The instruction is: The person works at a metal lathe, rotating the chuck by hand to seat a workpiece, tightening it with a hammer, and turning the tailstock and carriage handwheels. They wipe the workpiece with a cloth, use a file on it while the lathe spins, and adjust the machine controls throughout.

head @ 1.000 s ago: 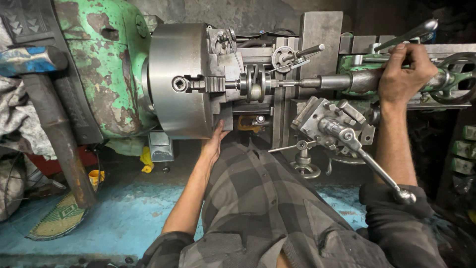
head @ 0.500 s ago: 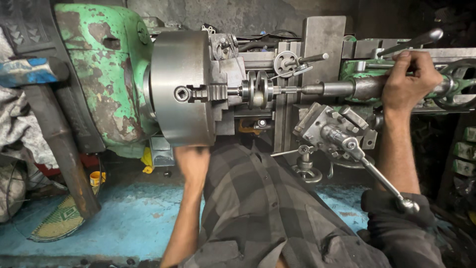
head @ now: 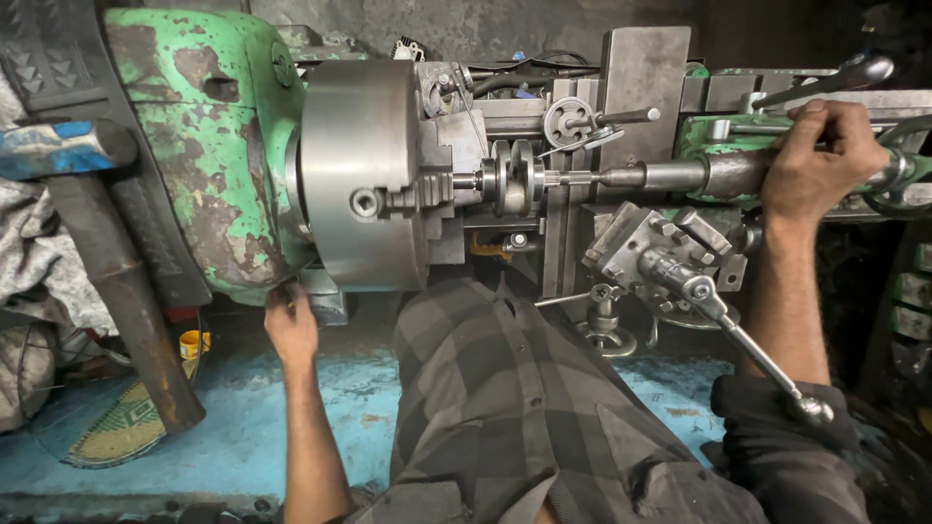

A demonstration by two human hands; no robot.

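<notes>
Workpiece chucked and tailstock brought up on the lathe; no cutting shows yet.

A small round metal workpiece sits clamped in the steel chuck, and the tip of the tailstock barrel meets its outer face, so mounting and support look done. The right hand is wrapped closed around the tailstock barrel near its handwheel. The left hand reaches under the green headstock just below the chuck, fingers curled on something I cannot make out. The tool post with its long lever stands apart from the workpiece, so, by my judgement, the machining itself remains.
</notes>
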